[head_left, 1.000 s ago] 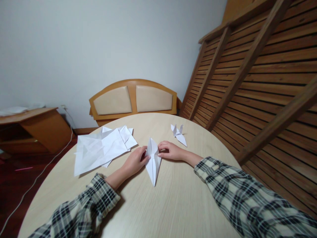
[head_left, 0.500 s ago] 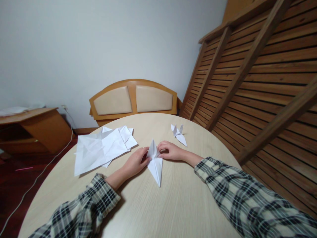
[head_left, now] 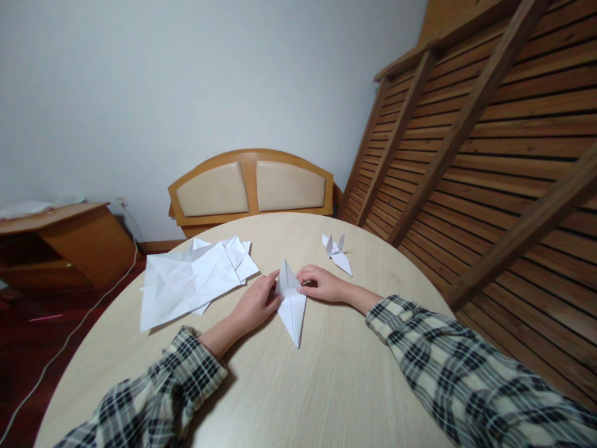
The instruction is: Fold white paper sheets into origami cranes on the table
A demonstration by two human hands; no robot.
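Observation:
Between my hands, at the middle of the table, is a white folded paper [head_left: 292, 314], long and kite-shaped with one point toward me and the other pointing away. My left hand [head_left: 255, 302] pinches its left edge between thumb and fingers. On the right edge, my right hand [head_left: 321, 284] grips it with curled fingers and thumb. Behind my right hand stands a finished-looking white paper crane [head_left: 336, 250], apart from both hands.
Several creased white paper sheets [head_left: 186, 280] lie in a loose pile on the left of the round table [head_left: 340, 386]. Beyond it stands a headboard [head_left: 252, 152]. A slatted wooden panel [head_left: 489, 174] leans on the right, and a desk [head_left: 88, 242] is at far left.
The far flap of the folded paper now looks flatter and its tip has shifted slightly left. The near point has moved a little left and away from me. My hands have barely moved.

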